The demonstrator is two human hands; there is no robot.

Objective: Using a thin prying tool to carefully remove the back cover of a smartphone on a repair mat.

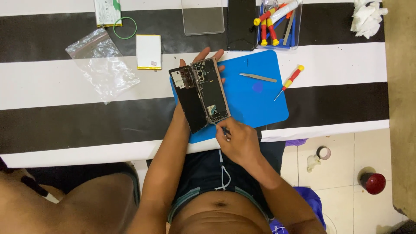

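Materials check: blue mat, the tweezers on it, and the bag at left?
Blue mat: looks like matte rubber or silicone, a flat, even colour with rounded corners. Tweezers: metal, grey with a dull sheen. Bag: thin clear plastic film, crinkled and glinting, with the striped table showing through.

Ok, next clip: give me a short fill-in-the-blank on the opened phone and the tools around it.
1. The left hand holds the opened black phone above the ____ rubber mat.
2. The right hand holds a thin tool at the phone's ____ end.
3. The flat metal tweezers lie on the ____.
4. The red-and-yellow screwdriver lies ____ of the tweezers.

Missing: blue; lower; mat; right
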